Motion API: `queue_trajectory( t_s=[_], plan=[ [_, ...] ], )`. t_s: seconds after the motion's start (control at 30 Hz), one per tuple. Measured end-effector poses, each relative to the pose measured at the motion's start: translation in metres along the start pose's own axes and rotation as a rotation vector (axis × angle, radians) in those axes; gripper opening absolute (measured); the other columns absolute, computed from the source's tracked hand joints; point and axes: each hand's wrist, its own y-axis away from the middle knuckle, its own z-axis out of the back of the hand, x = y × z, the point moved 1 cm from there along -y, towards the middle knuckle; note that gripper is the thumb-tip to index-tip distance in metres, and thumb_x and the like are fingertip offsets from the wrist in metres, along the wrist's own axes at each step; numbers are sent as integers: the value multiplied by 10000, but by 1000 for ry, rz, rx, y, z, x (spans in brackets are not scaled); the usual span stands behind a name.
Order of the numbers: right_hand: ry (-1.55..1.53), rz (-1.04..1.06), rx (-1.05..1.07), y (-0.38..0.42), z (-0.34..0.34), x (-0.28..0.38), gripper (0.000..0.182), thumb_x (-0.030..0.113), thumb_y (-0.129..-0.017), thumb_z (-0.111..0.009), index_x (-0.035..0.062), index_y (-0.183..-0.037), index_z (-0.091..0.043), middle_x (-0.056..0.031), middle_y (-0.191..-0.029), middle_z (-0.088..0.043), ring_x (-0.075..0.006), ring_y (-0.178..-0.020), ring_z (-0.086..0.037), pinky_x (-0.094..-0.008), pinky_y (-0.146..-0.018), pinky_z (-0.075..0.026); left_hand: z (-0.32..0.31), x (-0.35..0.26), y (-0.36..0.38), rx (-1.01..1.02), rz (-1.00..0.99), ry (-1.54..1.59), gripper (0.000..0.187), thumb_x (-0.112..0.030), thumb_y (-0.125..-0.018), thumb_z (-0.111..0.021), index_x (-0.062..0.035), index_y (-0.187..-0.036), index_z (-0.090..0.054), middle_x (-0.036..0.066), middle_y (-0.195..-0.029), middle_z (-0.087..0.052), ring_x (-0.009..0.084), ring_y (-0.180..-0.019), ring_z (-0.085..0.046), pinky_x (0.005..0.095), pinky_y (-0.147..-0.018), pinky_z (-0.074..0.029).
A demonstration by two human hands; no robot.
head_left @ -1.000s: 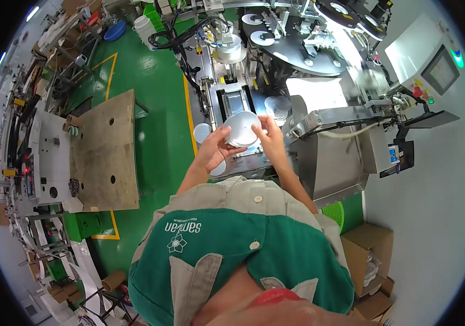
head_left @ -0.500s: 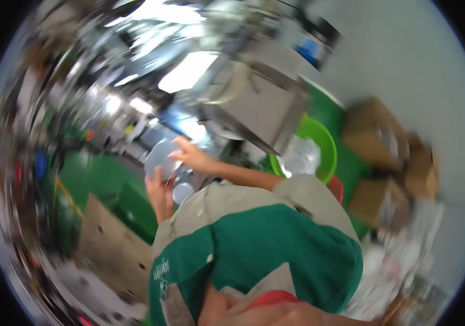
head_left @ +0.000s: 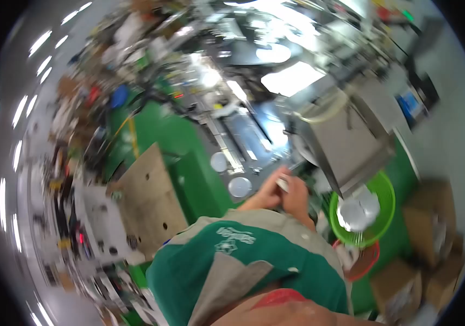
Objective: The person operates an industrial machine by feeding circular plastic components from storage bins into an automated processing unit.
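- Hands sit close together just in front of the chest, the left hand (head_left: pixel 266 196) and the right hand (head_left: pixel 296 193) touching or nearly so, both curled around a small pale object (head_left: pixel 283 183) pinched between them.
- Motion blur smears the whole view, so I cannot tell what the pale object is, only that both hands are closed on it at its edges.
- Beside the right hand, lower and to that side, a green basket (head_left: pixel 387 209) holds several shiny round lids (head_left: pixel 356 213); a red basket (head_left: pixel 372 259) peeks out beneath it.
- Two more round discs (head_left: pixel 240 187) lie on the grey machine bed (head_left: pixel 243 142) just beyond the hands, one near the left hand and one farther up.
- A grey metal housing (head_left: pixel 346 146) stands over the green basket, its lower corner close to the right hand.
- Risk, as I judge it: the grip is a light pinch at the edges, and with the head swinging this fast the eyes are not steady on the piece, so it could slip and drop to the green floor (head_left: pixel 202 185).
- Second risk: the right hand works close to the housing's corner, so a hasty reach toward the basket could knock knuckles on it or spill the stacked lids.
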Motion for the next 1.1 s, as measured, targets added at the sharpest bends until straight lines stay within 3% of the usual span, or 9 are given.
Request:
queue_trajectory(
  t_s=[0.13, 0.27, 0.47, 0.5, 0.73, 0.87, 0.97, 1.0, 1.1],
  plan=[
    [-55, 133, -111, 15, 40, 6, 303, 73, -813, -570, 19, -1094, -471, -160, -1006, -517, -355, -933, -493, -439, -792, -404, -7, 27, 22, 287, 18, -45, 328, -387, -899, -536, -192, -1160, -503, 39, -989, -611, 176, -903, -587, 391, -803, -460],
    [-62, 155, -3, 50, 77, -27, 319, 45, -783, -583, 17, -1081, -473, -153, -1022, -519, -347, -930, -496, -429, -803, -411, -13, 93, 20, 396, -1, 10, 256, -363, -912, -525, -219, -1122, -538, -22, -913, -602, 142, -803, -593, 349, -759, -466],
    [-75, 238, 99, 73, 109, -35, 287, 91, -805, -574, 21, -1073, -496, -145, -1003, -526, -349, -920, -501, -434, -787, -415, -41, 134, 47, 114, -120, 165, 275, -407, -825, -638, -160, -934, -584, -6, -825, -584, 139, -781, -556, 312, -694, -478],
    [-73, 239, 107, 74, 115, -33, 260, 107, -820, -560, 24, -1060, -506, -142, -986, -527, -348, -912, -503, -432, -780, -415, -31, 134, 42, 199, -99, 149, 253, -392, -869, -584, -187, -1016, -598, -14, -913, -623, 150, -900, -578, 393, -803, -454],
    [48, 260, 64, 83, 125, -48, 225, 112, -807, -548, 40, -1016, -511, -132, -960, -532, -341, -913, -507, -443, -763, -406, -21, 141, 26, 173, -193, -24, 321, -391, -888, -547, -254, -1176, -506, 31, -1065, -581, 199, -985, -548, 443, -831, -440],
    [17, 280, 39, 82, 132, -45, 227, 132, -808, -581, 47, -1009, -517, -131, -930, -539, -343, -888, -513, -435, -751, -418, -25, 143, 23, 274, -94, -15, 251, -362, -889, -525, -129, -890, -621, 31, -869, -651, 176, -835, -597, 350, -779, -451],
    [-60, 278, 58, 82, 136, -44, 216, 130, -813, -584, 39, -1001, -529, -143, -919, -545, -348, -884, -517, -431, -745, -422, -40, 142, 45, 114, -167, -66, 296, -410, -913, -485, -135, -961, -585, 13, -900, -617, 178, -832, -589, 341, -761, -465],
    [-92, 195, 88, 82, 138, -42, 200, 152, -836, -571, 24, -986, -534, -165, -930, -552, -359, -890, -519, -432, -753, -421, -33, 140, 42, 295, -201, -96, 309, -422, -917, -480, -143, -1036, -538, 7, -945, -581, 168, -886, -574, 342, -782, -472],
    [-237, -93, 170, 80, 150, -39, 248, 220, -879, -540, -12, -964, -520, -212, -879, -566, -389, -792, -549, -430, -684, -431, -33, 134, 51, 152, -381, -486, 338, -338, -897, -552, -113, -1140, -484, -5, -1023, -546, 110, -913, -526, 287, -772, -455]
  ],
)
